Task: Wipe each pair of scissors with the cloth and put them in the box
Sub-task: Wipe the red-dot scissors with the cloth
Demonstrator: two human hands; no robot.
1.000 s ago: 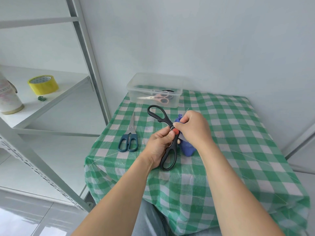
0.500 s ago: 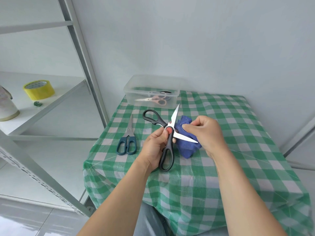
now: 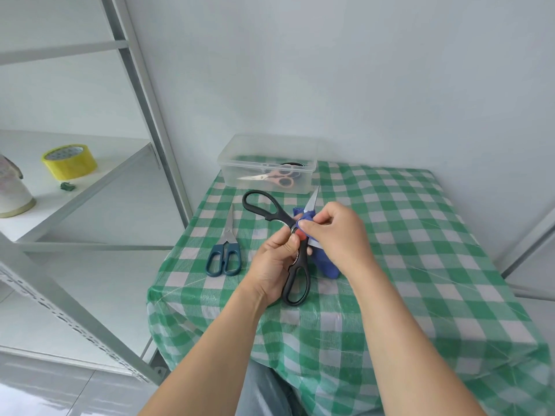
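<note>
While we hold the black scissors [image 3: 301, 261] above the checked tablecloth [image 3: 405, 235], our left hand [image 3: 273, 265] curls round them just under the red pivot, thumb and fingers closed on the shank. One handle loop hangs below that hand and the other sticks out beyond it, away from us. The handles are matte black, with a toothed edge on the inside, and the blades stand apart. Our right hand [image 3: 336, 235] pinches the blue cloth [image 3: 327, 265] between thumb and fingertips, folded over one blade right next to the pivot. The rest of the cloth droops under the right palm.

Only the pale tip of one blade shows past the right hand's fingers. Of the other blade we see a thin sliver beneath them, so we cannot tell how much steel the cloth covers.

Beyond both hands sits the clear box [image 3: 228, 175], and inside it lie pink-handled scissors [image 3: 270, 178]. A dark pair behind them is hard to make out. Left of the left hand, blue-handled scissors [image 3: 225, 253] lie shut on the tablecloth.
</note>
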